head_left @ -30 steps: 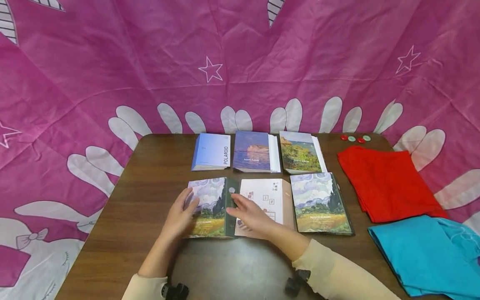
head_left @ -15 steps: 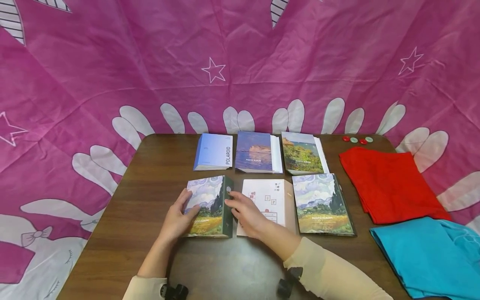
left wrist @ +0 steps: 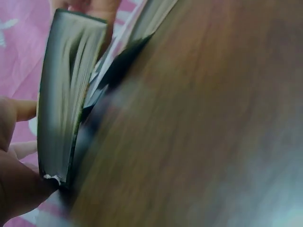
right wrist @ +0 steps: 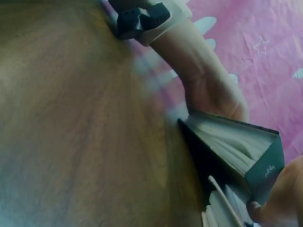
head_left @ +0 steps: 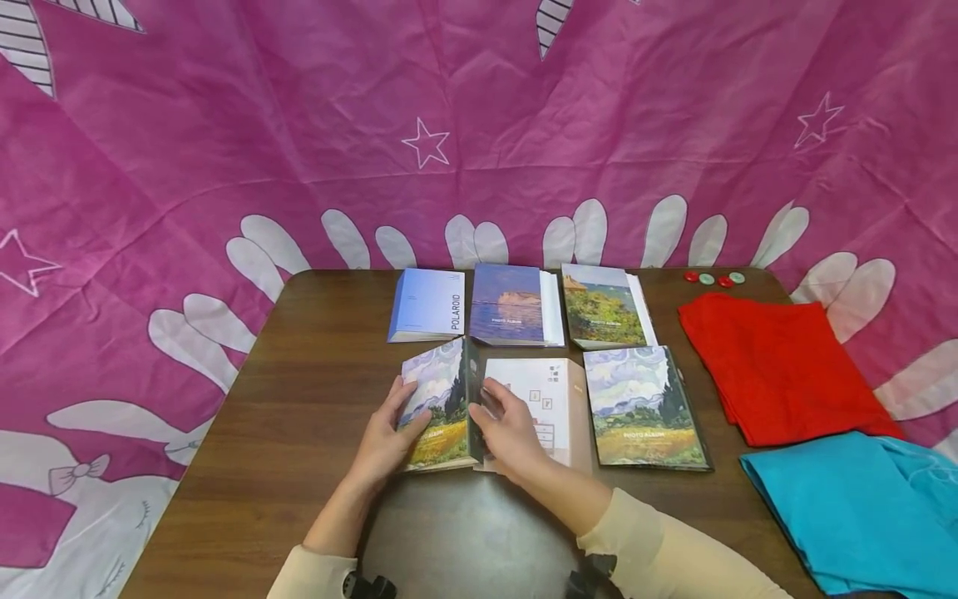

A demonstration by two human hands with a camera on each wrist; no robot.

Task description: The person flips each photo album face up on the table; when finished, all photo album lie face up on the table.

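From the head view, a photo album with a painted wheat-field and cypress cover and dark green spine (head_left: 443, 405) stands tilted up on its edge on the dark brown wooden table (head_left: 314, 383), front row, left end. The left hand (head_left: 391, 437) curls round its outer cover edge, and the right hand (head_left: 512, 433) grips its spine side, so it is clasped between both. The left wrist view shows what the head view does not: the album's page block (left wrist: 64, 109) seen end-on, lifted off the table, with a thumb at its lower corner. The right wrist view adds the spine's end with a small pale logo (right wrist: 266, 169) and the fanned page edges, with the left forearm behind; both wrist views are blurred.

Just beside the held album lies a white album with small printed squares and a tan spine (head_left: 542, 399), partly covered by the right hand, and next to that a second wheat-field album lying flat (head_left: 642, 408). Behind them are a pale blue album marked POLAROID (head_left: 428, 304), a blue seascape album (head_left: 511, 304) and a green coastal-landscape album (head_left: 604, 306): six albums in all. To the right lie one folded red cloth (head_left: 778, 366) and one turquoise cloth (head_left: 853, 507), with four small red and green round buttons (head_left: 713, 279) at the far edge. A pink fabric backdrop with white stars (head_left: 299, 133) hangs behind.
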